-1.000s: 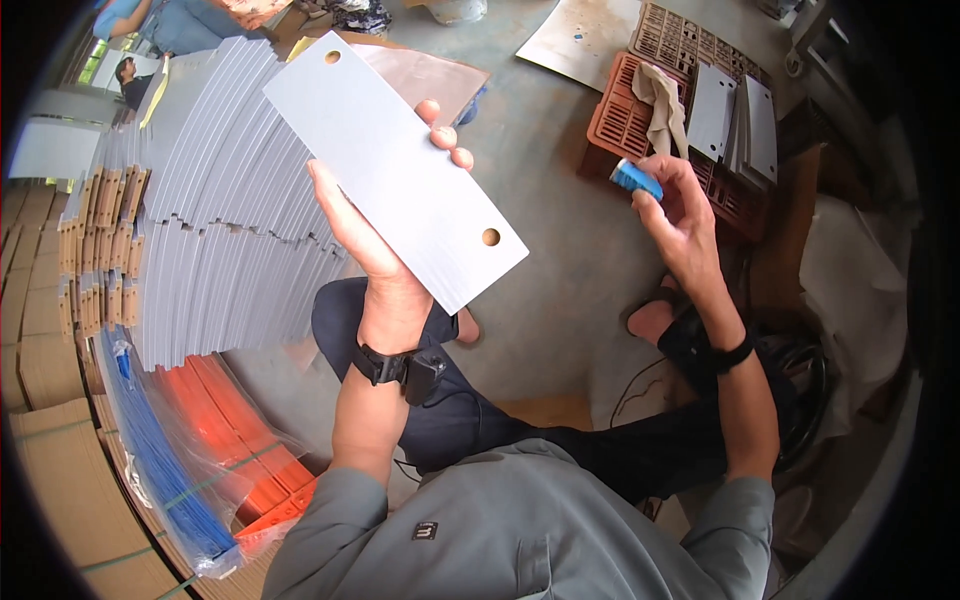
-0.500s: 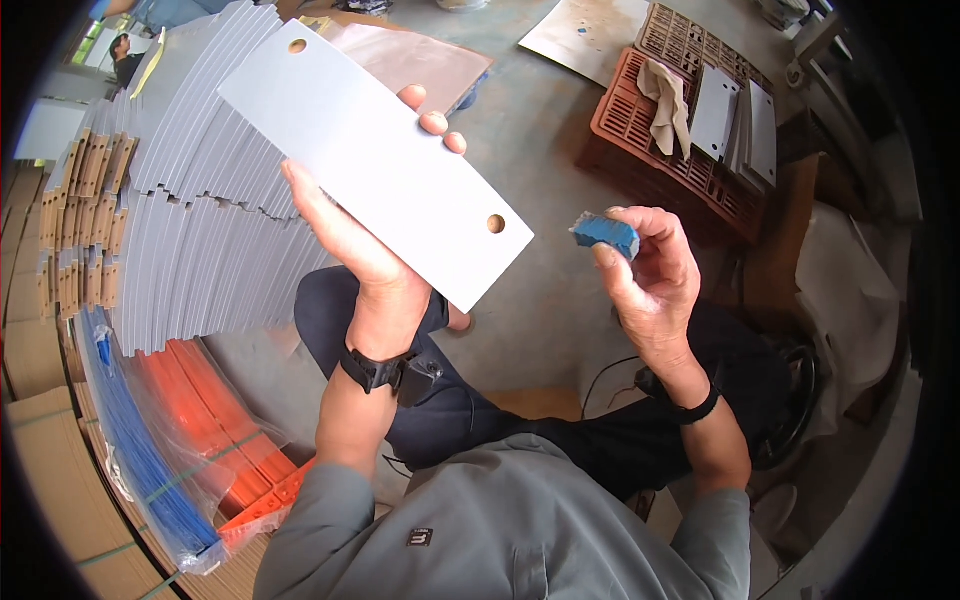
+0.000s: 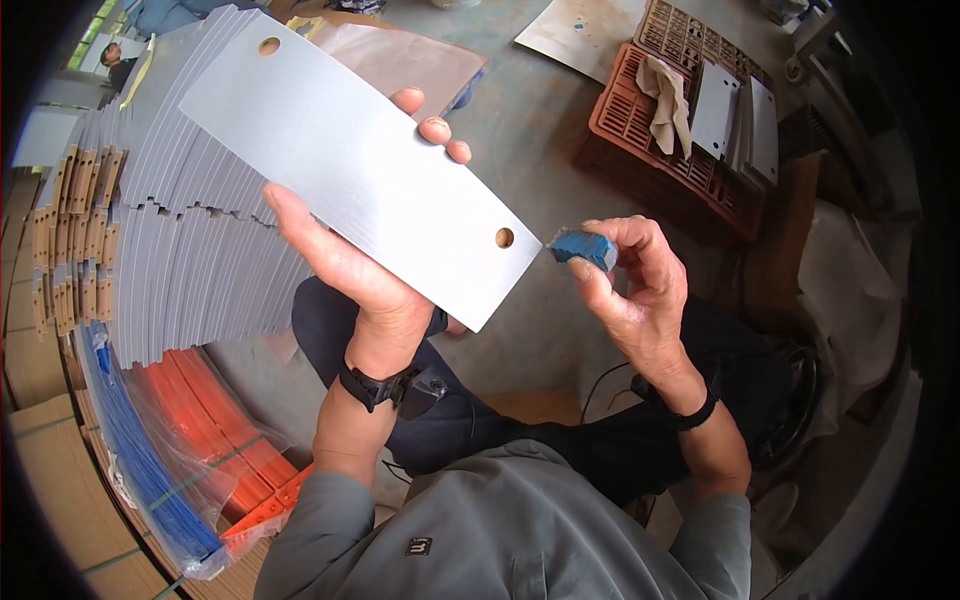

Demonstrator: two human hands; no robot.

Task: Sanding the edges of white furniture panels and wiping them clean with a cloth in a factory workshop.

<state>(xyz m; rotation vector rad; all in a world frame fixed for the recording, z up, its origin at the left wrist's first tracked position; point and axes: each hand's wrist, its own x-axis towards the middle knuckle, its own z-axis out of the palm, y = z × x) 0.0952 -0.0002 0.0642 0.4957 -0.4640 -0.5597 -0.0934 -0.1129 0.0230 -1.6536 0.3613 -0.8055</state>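
Note:
A light grey rectangular panel (image 3: 360, 170) with a round hole near each end lies tilted across my left hand (image 3: 355, 265). The thumb presses along its near edge, and three fingertips curl over the far edge. Between thumb and fingers of my right hand (image 3: 640, 285) is a small blue block (image 3: 583, 249) with a ragged, whitish end. That end is at or very close to the panel's right corner; I cannot tell whether they touch. Under and behind the panel stand stacks of similar grey panels (image 3: 190, 270).
At the upper right, an upturned reddish-brown plastic crate (image 3: 625, 110) bears a beige cloth (image 3: 662, 100) and several grey panels (image 3: 716, 110). Wrapped orange (image 3: 205, 420) and blue strips (image 3: 150, 470) lie at the lower left. A person (image 3: 118, 68) is in the far left background.
The panel has come a little closer and shifted left at its far end. My right hand has moved left with the blue block, up to the panel's right corner.

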